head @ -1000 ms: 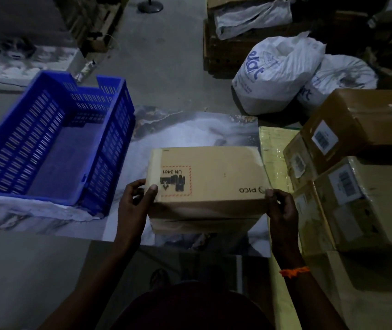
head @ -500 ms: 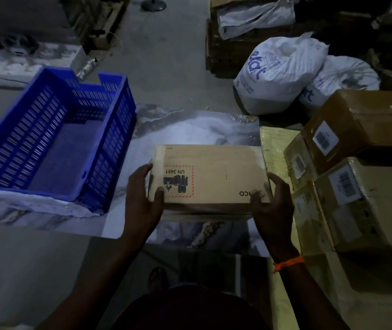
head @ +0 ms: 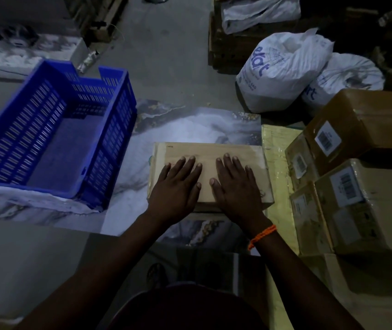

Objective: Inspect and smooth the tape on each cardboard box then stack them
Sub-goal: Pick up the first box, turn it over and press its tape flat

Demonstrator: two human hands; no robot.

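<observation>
One second ago both hands held the cardboard box [head: 208, 151] by its two ends. Now it lies flat on the marble-patterned tabletop [head: 190, 125] in the middle of the frame. The left hand [head: 178, 184] and the right hand [head: 236, 184] have moved on top of it. They lie side by side with palms down and fingers straight and a little spread, pressing the lid and gripping nothing. I judge that the inspecting is over and the smoothing begins. In this dim light I cannot tell where the tape runs. The stacked boxes [head: 361, 194] wait at the right of the frame, near the box, so stacking probably comes after.
</observation>
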